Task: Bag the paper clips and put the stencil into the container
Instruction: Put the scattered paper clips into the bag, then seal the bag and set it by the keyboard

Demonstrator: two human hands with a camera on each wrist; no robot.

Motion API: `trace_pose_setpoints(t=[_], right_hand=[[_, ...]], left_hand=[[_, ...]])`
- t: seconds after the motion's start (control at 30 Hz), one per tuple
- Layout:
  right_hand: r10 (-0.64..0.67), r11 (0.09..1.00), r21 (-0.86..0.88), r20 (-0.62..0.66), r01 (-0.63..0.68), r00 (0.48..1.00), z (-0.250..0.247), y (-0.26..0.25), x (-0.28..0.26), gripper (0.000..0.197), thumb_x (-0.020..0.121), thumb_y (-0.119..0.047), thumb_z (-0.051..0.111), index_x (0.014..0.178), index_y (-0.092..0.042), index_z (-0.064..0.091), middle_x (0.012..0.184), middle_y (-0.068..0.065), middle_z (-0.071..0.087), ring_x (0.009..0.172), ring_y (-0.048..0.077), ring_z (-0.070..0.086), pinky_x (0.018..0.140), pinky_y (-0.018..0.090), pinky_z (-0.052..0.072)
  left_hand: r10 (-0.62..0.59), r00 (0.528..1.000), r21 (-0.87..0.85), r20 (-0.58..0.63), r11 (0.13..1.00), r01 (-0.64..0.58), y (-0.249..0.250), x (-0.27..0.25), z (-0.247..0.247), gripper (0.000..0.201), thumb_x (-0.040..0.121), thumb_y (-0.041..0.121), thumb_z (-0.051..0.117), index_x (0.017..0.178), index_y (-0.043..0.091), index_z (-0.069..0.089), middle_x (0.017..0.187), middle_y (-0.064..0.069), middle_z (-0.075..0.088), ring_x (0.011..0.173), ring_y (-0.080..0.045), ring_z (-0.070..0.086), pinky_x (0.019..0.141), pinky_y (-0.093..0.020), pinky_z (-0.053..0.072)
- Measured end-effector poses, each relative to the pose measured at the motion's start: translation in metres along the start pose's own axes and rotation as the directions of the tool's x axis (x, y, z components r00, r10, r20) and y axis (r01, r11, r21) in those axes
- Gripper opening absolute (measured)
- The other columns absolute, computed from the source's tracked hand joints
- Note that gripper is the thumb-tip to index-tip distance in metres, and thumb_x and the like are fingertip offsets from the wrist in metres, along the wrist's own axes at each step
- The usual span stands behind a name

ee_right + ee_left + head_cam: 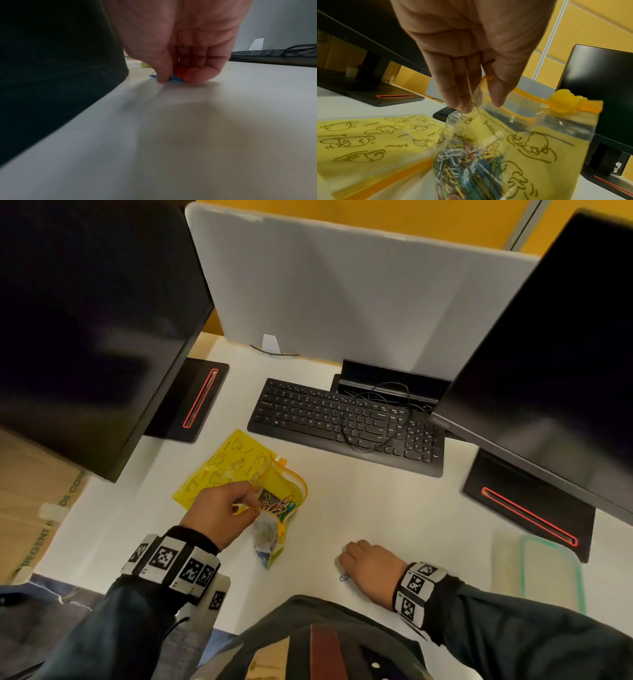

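A yellow printed zip bag (286, 491) (530, 155) stands on the white desk, its mouth open, with several coloured paper clips (275, 503) (467, 169) inside. My left hand (251, 501) (477, 106) pinches the clear edge of the bag's mouth and holds it up. Near the desk's front edge my right hand (342, 559) (173, 79) pinches loose blue and red paper clips (176, 79) against the desk top. One blue clip (344, 577) shows beside its fingers. A flat yellow printed sheet or second bag (219, 467) (368, 142) lies under the held bag.
A clear container with a green rim (579, 577) sits at the right front. A black keyboard (342, 422) with a loose cable lies behind the bag. Two monitors on black stands (191, 402) (527, 511) flank the desk, and a grey partition (342, 285) closes the back.
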State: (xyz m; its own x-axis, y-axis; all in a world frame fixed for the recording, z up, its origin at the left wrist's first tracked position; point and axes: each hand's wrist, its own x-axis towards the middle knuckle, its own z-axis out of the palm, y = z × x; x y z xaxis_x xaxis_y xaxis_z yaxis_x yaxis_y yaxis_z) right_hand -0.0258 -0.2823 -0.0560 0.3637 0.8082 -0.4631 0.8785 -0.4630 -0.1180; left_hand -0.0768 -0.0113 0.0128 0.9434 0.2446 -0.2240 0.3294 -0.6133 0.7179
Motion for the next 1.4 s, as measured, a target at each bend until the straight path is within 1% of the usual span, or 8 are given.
trace_pose_setpoints(t=[0.13,0.27,0.43,0.6,0.93,1.07,1.17,1.4], right_hand=[[0.072,0.991,0.117,-0.027,-0.068,0.997,0.011,0.007,-0.002,0.052,0.033,-0.017,0.09,0.079,-0.019,0.067,0.069,-0.006,0.066,0.054,0.007,0.061,0.043,0.015,0.048],[0.265,0.913,0.337,-0.065,-0.229,0.962,-0.008,0.022,-0.008,0.032,0.083,0.002,0.054,0.114,-0.007,0.053,0.112,0.009,0.058,0.1,0.024,0.057,0.084,0.03,0.048],[0.559,0.641,0.666,-0.064,-0.382,0.827,-0.038,0.038,-0.008,0.013,0.092,-0.004,0.043,0.089,-0.017,0.045,0.093,0.003,0.055,0.082,0.018,0.05,0.069,0.023,0.033],[0.653,0.551,0.816,-0.289,-0.177,0.7,-0.093,0.027,0.011,0.008,0.091,-0.01,0.052,0.089,-0.011,0.06,0.083,0.002,0.06,0.076,0.018,0.051,0.067,0.023,0.033],[0.382,0.748,0.657,-0.302,-0.1,0.873,-0.151,-0.019,0.06,0.03,0.092,-0.032,0.049,0.118,-0.02,0.06,0.117,0.01,0.066,0.109,0.027,0.059,0.093,0.037,0.048],[0.56,0.607,0.79,-0.347,-0.088,0.752,-0.142,-0.005,0.03,0.033,0.082,-0.053,0.056,0.099,-0.024,0.058,0.089,0.002,0.065,0.078,0.018,0.058,0.072,0.037,0.052],[0.539,0.588,0.755,-0.098,-0.29,0.837,-0.117,-0.005,0.014,0.05,0.061,-0.065,0.069,0.086,-0.024,0.055,0.078,-0.002,0.06,0.07,0.016,0.056,0.061,0.032,0.047],[0.593,0.559,0.808,-0.234,-0.185,0.77,-0.096,-0.001,0.014,0.03,0.087,-0.018,0.059,0.059,-0.023,0.047,0.058,-0.005,0.046,0.067,0.021,0.049,0.065,0.03,0.044]], left_hand=[[-0.004,1.0,-0.007,0.019,1.0,0.005,-0.001,0.0,-0.001,0.027,0.075,0.004,0.065,0.061,0.026,0.055,0.112,0.0,0.067,0.103,-0.013,0.058,0.076,-0.018,0.041],[0.011,0.999,0.004,0.033,1.0,-0.011,-0.001,0.0,-0.002,0.029,0.075,0.005,0.066,0.06,0.027,0.054,0.111,0.001,0.067,0.103,-0.013,0.058,0.076,-0.02,0.042],[0.026,0.998,0.02,0.052,0.999,-0.027,0.0,0.003,-0.005,0.027,0.074,0.005,0.066,0.061,0.027,0.056,0.112,0.001,0.067,0.1,-0.01,0.057,0.072,-0.012,0.04],[0.063,0.998,-0.009,0.008,0.998,-0.063,0.007,0.006,-0.005,0.031,0.073,0.007,0.07,0.06,0.03,0.055,0.108,0.0,0.067,0.1,-0.011,0.057,0.074,-0.015,0.043],[0.222,0.974,0.036,-0.037,0.975,-0.221,0.019,0.01,0.01,0.022,0.072,0.014,0.073,0.061,0.026,0.058,0.131,0.019,0.044,0.106,-0.002,0.051,0.08,-0.03,0.047],[0.211,0.977,0.081,-0.02,0.975,-0.209,0.022,0.007,0.018,0.009,0.074,0.018,0.071,0.072,0.023,0.064,0.099,0.014,0.063,0.085,-0.01,0.058,0.075,-0.034,0.05],[0.204,0.979,0.073,0.008,0.976,-0.204,0.021,0.007,0.024,0.019,0.074,0.02,0.07,0.063,0.03,0.057,0.072,0.008,0.061,0.066,-0.009,0.053,0.064,-0.035,0.048],[0.355,0.933,-0.041,-0.063,0.933,-0.358,0.045,0.004,0.037,0.007,0.073,0.032,0.061,0.074,0.026,0.056,0.07,0.013,0.057,0.068,0.001,0.051,0.059,-0.011,0.038]])
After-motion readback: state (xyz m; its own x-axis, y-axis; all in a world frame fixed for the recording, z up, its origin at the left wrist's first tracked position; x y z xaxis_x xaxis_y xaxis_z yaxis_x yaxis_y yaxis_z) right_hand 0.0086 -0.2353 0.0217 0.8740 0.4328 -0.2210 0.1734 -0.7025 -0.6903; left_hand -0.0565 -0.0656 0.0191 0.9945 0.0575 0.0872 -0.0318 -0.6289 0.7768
